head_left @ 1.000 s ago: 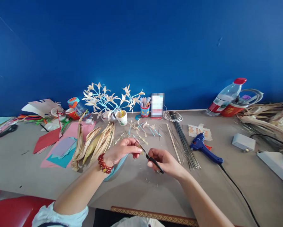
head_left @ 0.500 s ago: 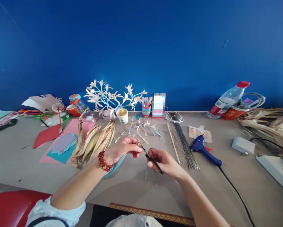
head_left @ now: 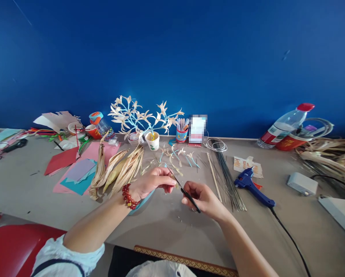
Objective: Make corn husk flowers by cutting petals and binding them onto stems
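In the middle of the head view, my left hand pinches a small yellowish strip, seemingly corn husk, largely covered by the fingers. My right hand is closed round the black handles of a pair of scissors. Their blades point up and left, right beside the left fingertips; whether they touch the strip I cannot tell. Tiny scraps lie on the table below. Beyond the hands lie several small husk flowers on blue stems. Dried corn husks rest left of my left hand.
Behind the hands, a paper cup holds husk-flower branches, with a pen holder beside it. On the right lie thin wires, a blue glue gun with its cord, and a tilted bottle. Coloured paper lies left.
The view has turned slightly left, so the table things appear farther right. Both hands keep nearly the same pose, with the scissors still by the left fingertips.
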`<state>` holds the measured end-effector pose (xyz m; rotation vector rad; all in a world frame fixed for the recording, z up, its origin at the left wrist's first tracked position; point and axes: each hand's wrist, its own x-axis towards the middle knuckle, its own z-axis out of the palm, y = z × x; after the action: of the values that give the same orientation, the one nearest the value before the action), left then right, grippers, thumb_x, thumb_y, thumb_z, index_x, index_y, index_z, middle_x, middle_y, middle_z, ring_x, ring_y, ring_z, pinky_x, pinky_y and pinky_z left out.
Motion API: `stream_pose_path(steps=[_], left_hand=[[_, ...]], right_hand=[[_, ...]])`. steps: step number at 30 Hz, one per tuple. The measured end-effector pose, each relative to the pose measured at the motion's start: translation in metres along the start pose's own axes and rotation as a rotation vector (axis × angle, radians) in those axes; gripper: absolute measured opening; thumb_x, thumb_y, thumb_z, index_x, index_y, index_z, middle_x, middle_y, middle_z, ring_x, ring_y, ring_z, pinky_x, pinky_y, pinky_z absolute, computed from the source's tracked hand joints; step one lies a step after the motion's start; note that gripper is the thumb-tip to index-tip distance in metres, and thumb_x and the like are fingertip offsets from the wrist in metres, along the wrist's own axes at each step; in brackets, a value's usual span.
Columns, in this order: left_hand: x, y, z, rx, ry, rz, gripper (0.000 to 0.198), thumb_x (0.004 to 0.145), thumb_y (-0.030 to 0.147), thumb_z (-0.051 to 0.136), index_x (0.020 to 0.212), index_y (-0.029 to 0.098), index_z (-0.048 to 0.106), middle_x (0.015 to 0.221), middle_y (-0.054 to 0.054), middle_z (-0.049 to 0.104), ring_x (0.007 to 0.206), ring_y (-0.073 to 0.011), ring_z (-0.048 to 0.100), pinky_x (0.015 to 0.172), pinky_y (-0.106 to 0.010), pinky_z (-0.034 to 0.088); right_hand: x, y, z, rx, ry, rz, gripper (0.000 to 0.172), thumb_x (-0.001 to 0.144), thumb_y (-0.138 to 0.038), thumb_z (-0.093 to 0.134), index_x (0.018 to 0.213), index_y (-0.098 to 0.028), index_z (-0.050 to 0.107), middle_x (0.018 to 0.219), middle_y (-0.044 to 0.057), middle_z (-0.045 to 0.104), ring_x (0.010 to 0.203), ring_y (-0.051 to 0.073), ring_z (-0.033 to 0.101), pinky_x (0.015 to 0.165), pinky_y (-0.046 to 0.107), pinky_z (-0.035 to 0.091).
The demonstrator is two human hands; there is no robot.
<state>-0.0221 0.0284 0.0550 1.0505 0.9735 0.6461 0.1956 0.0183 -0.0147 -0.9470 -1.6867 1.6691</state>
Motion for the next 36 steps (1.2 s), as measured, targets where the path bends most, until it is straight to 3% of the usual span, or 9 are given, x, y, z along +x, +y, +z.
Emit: stream_pose_path(steps=[17, 27, 30, 32, 34, 36], left_hand=[[-0.004, -0.002, 0.001, -0.024, 0.015, 0.019, 0.016, 0.072, 0.026, 0.074, 0.073, 0.014, 0.064, 0.062, 0.000, 0.066, 0.060, -0.0103, 0.060, 0.066, -0.024, 0.047], [-0.006, 0.001, 0.005, 0.003, 0.010, 0.015, 0.017, 0.071, 0.027, 0.072, 0.072, 0.015, 0.061, 0.063, 0.000, 0.064, 0.059, -0.0105, 0.057, 0.066, -0.025, 0.046], [-0.003, -0.002, -0.001, 0.117, 0.021, 0.050, 0.016, 0.074, 0.030, 0.067, 0.073, 0.016, 0.059, 0.065, 0.000, 0.063, 0.062, -0.0120, 0.058, 0.068, -0.027, 0.047], [0.007, -0.007, -0.011, 0.363, 0.057, 0.113, 0.014, 0.078, 0.030, 0.060, 0.074, 0.017, 0.059, 0.067, 0.000, 0.063, 0.065, -0.0132, 0.059, 0.069, -0.027, 0.047], [0.024, -0.012, -0.025, 0.801, 0.181, 0.156, 0.012, 0.078, 0.027, 0.054, 0.073, 0.018, 0.061, 0.066, 0.000, 0.063, 0.063, -0.0132, 0.057, 0.062, -0.025, 0.043], [0.046, -0.016, -0.037, 0.923, 0.257, 0.162, 0.011, 0.076, 0.025, 0.057, 0.071, 0.017, 0.063, 0.065, 0.000, 0.063, 0.061, -0.0142, 0.055, 0.058, -0.025, 0.038]], right_hand=[[0.001, 0.002, 0.003, 0.032, -0.037, -0.005, 0.051, 0.074, -0.060, 0.074, 0.071, -0.020, 0.043, 0.059, -0.006, 0.041, 0.053, 0.008, 0.033, 0.048, 0.021, 0.024], [0.002, 0.003, 0.002, -0.072, 0.041, -0.027, 0.050, 0.071, -0.055, 0.079, 0.067, -0.020, 0.043, 0.056, -0.007, 0.040, 0.052, 0.008, 0.031, 0.047, 0.021, 0.023], [0.003, 0.004, 0.003, -0.065, 0.137, -0.036, 0.046, 0.074, -0.053, 0.078, 0.066, -0.020, 0.045, 0.052, -0.007, 0.044, 0.048, 0.009, 0.036, 0.046, 0.021, 0.026], [0.003, 0.002, 0.003, -0.006, 0.278, -0.082, 0.045, 0.075, -0.054, 0.076, 0.066, -0.021, 0.046, 0.052, -0.005, 0.048, 0.048, 0.010, 0.041, 0.047, 0.022, 0.030], [0.003, 0.000, 0.000, 0.071, 0.454, -0.156, 0.044, 0.078, -0.056, 0.072, 0.068, -0.021, 0.047, 0.054, -0.004, 0.052, 0.049, 0.011, 0.044, 0.048, 0.023, 0.032], [0.002, -0.001, -0.003, 0.126, 0.599, -0.223, 0.043, 0.082, -0.056, 0.068, 0.068, -0.021, 0.047, 0.055, -0.003, 0.053, 0.050, 0.011, 0.043, 0.048, 0.023, 0.032]])
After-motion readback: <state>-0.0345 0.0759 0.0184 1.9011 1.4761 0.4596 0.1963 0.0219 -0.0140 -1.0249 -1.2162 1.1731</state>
